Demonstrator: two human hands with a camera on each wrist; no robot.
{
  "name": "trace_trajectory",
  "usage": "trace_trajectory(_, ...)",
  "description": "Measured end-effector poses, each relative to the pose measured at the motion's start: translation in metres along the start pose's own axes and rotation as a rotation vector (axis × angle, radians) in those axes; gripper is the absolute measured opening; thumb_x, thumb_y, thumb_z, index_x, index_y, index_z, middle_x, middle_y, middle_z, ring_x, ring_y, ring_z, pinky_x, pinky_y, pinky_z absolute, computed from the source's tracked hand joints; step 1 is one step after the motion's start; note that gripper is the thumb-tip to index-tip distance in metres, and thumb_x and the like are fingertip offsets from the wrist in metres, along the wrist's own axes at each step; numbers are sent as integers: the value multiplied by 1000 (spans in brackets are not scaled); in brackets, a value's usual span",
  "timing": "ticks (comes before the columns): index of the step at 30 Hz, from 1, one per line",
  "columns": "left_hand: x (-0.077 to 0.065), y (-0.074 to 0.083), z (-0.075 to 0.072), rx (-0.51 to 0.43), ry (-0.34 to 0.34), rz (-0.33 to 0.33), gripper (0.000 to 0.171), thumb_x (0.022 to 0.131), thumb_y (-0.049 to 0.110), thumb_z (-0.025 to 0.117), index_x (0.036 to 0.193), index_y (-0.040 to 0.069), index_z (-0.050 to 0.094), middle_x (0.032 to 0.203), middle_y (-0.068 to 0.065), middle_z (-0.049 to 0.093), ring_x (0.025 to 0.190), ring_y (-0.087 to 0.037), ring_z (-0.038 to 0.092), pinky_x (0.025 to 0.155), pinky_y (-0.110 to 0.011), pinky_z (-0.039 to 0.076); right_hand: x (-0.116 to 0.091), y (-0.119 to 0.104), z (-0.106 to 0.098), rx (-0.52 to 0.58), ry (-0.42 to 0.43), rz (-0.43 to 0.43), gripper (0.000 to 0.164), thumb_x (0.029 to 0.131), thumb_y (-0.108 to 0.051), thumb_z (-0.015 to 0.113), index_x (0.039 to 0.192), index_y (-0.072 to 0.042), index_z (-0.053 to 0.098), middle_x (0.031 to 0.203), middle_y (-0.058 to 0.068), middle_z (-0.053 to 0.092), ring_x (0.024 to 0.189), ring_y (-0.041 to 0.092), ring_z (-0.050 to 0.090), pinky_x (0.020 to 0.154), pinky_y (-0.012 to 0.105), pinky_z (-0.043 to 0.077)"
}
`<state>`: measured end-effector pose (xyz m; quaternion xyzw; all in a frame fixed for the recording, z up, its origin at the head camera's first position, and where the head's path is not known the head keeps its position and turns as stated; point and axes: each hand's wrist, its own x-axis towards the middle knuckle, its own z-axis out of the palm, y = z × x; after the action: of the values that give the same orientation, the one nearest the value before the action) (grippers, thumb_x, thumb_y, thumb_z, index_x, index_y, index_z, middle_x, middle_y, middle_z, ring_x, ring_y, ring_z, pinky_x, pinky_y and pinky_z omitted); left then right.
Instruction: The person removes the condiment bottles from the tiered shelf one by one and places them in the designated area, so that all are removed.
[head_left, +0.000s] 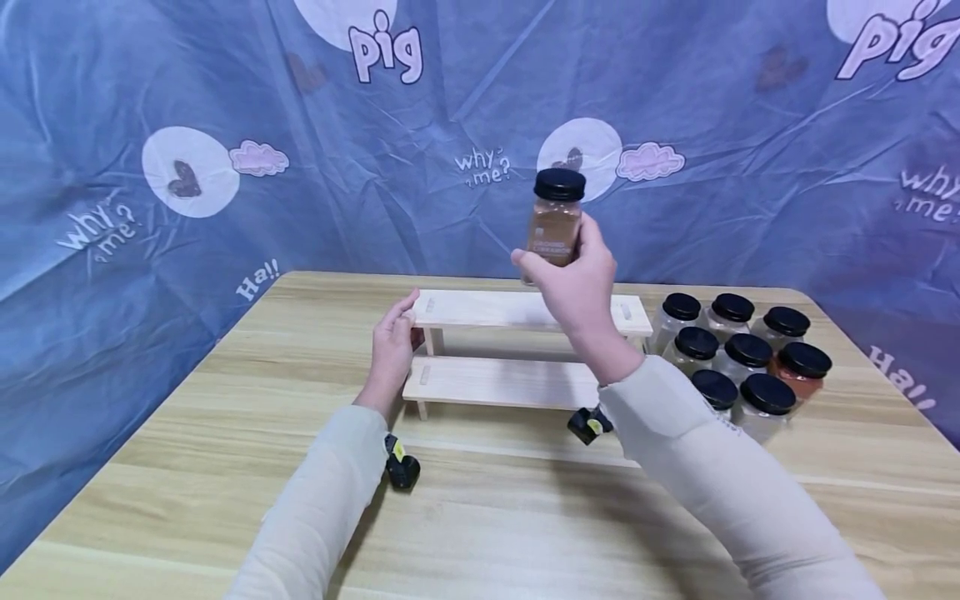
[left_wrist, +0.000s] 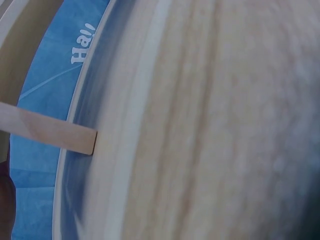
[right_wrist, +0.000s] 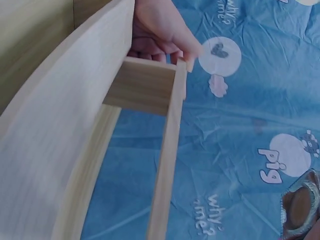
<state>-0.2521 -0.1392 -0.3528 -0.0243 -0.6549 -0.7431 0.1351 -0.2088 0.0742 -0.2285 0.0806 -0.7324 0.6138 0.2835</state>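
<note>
A jar of ground cinnamon, brown powder in clear walls under a black lid, is held upright by my right hand above the far edge of the upper shelf. Its base shows at the lower right corner of the right wrist view. My left hand grips the left end of a two-tier wooden rack; in the right wrist view its thumb lies at the top board's edge with the fingers curled below. The left wrist view shows a rack leg close up.
Several black-lidded spice jars stand grouped right of the rack, one with red contents. The wood-grain table carries the rack and jars. A blue printed cloth hangs behind it. Black wrist cameras sit on both forearms.
</note>
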Motion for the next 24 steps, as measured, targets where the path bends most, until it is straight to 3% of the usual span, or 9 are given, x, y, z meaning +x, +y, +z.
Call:
trace_trajectory(11,0,0,-1,21,1,0,43,92,7,36,132,10,51,134,-11,50,75,-1,58,71,-17,50,-3,3,-32,89,130,-180,42,70,-7,74,109,-6,57,88,-5,60,76,11,57,66,23,48)
trace_trajectory(21,2,0,-3,25,-3,11,43,92,6,37,131,8,52,133,-12,51,76,-1,58,74,-18,50,-8,0,-61,161,230,-303,41,66,-4,71,105,-9,59,85,-3,61,71,10,56,65,20,46)
trace_trajectory(24,2,0,-3,39,-12,14,43,92,7,36,132,9,52,136,-9,49,88,-6,59,82,-23,50,-10,-2,-69,228,259,-332,39,64,-1,70,101,-7,60,83,0,62,69,11,56,63,20,45)
